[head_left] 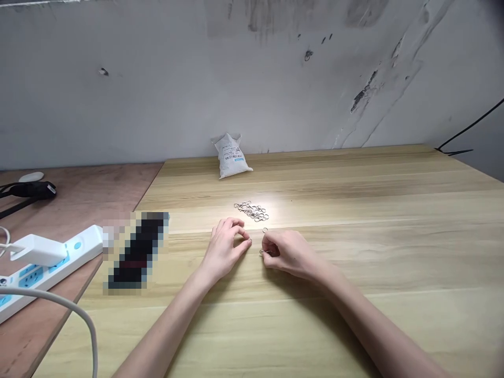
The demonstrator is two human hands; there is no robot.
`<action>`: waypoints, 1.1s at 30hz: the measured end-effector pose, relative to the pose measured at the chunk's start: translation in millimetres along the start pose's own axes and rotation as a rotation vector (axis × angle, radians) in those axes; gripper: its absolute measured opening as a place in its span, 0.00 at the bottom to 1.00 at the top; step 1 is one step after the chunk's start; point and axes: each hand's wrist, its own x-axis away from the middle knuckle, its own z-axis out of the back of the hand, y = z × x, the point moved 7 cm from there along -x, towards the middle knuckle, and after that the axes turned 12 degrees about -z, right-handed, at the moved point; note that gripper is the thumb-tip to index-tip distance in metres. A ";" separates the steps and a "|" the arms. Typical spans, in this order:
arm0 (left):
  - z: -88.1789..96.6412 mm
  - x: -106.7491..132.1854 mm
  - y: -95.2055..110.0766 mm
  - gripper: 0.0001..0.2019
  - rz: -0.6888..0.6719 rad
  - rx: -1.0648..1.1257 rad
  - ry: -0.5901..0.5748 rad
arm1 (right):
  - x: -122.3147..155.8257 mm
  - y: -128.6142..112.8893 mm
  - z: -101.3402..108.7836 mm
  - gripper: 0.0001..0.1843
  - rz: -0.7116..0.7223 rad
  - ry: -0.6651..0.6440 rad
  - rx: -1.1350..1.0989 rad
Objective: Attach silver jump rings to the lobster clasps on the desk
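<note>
Over the light wooden table, my left hand (227,245) has its thumb and index finger pinched together. A tiny shiny bit shows at those fingertips, too small to name. My right hand (289,253) is closed a short way to the right, its fingers curled around a small metal ring (261,252) that pokes out at the thumb. Just above the right fingers is another thin metal ring (265,230). Beyond both hands lies a loose pile of small metal rings (252,211), several of them overlapping.
A white printed packet (232,157) rests near the wall. To the left are a pixelated dark phone-like object (137,252), a white power strip (84,244) with a charger (37,249), and a grey cable (88,320). Black cables (31,191) lie on the reddish board (114,184).
</note>
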 end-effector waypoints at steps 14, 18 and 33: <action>12.8 5.4 22.4 0.07 -0.270 -0.231 0.104 | -3.9 4.7 13.0 0.09 0.096 0.120 -0.233; 14.5 5.4 22.3 0.08 -0.270 -0.248 0.123 | -3.8 3.6 14.7 0.09 0.082 0.154 -0.250; 18.9 7.7 26.0 0.06 -0.284 -0.285 0.154 | -0.9 -1.3 11.5 0.11 0.136 0.170 -0.128</action>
